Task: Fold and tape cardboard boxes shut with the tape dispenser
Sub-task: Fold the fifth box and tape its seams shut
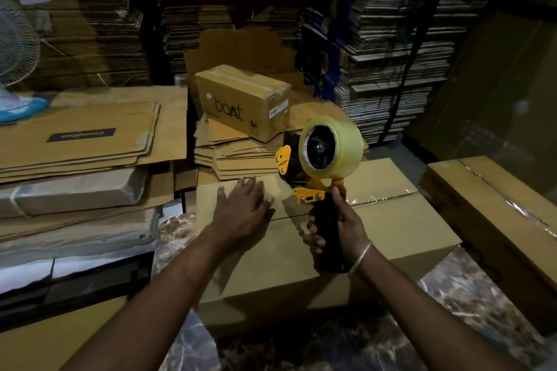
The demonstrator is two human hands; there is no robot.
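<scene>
The right hand [334,235] is wrapping its fingers and thumb tightly round the black handle of the yellow-and-black tape dispenser [313,178], holding it upright above the top of the cardboard box [391,229]. A metal bangle [360,259] is sitting on that wrist, just behind the grip. Directly above the grip, the roll of clear tape [340,144] is riding on the dispenser's hub, its open core turned toward the camera.

To the left of the grip, the left hand [244,208] is lying flat on the box top with its fingers spread, pressing down near the centre seam and gripping nothing. To the right of the grip, a shiny strip of tape [388,197] is running along that seam toward the box's far right edge. The box itself is resting on a marbled floor [470,289].

Further right of the grip, a second, long carton [494,208] is lying with glossy tape along its top. Beyond the grip and slightly left, a sealed box printed "boAt" [241,99] is sitting on a heap of flattened cardboard [232,153]. Far to the left, stacks of flat cartons [84,132] are lying piled, with a white fan [15,42] at the edge of view. Behind everything, tall stacks of flattened cardboard sheets [391,39] are filling the background.
</scene>
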